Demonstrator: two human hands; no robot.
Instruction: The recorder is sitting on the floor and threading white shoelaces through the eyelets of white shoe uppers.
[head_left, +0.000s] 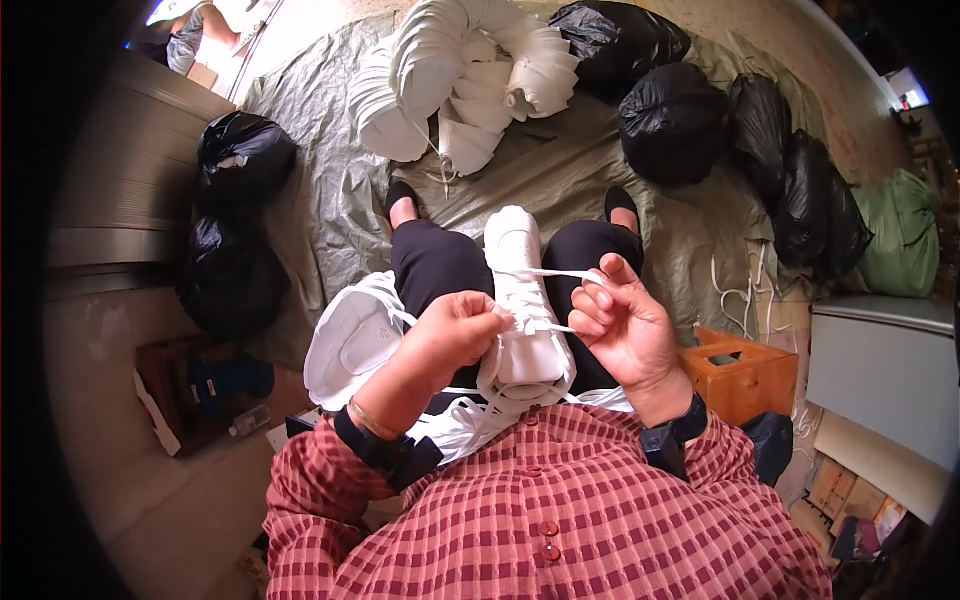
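Observation:
A white sneaker (515, 240) lies between my thighs, its toe pointing away from me. White shoelace (548, 272) runs from its eyelets out to my right hand (627, 325), which pinches it between thumb and fingers and holds it taut to the right. My left hand (462, 328) is closed at the lacing on the shoe's left side, its fingertips on the lace there. Beside my left thigh rests a white shoe upper (355, 340), lying open with its inside showing. A heap of loose white laces (465, 425) spreads across my lap beneath the sneaker.
Stacked white shoe pieces (465, 75) lie ahead on a grey-green tarp (330, 130). Black plastic bags (672, 125) line the right, with another black bag (235, 270) at left. A wooden stool (745, 370) and a green sack (897, 235) stand on my right.

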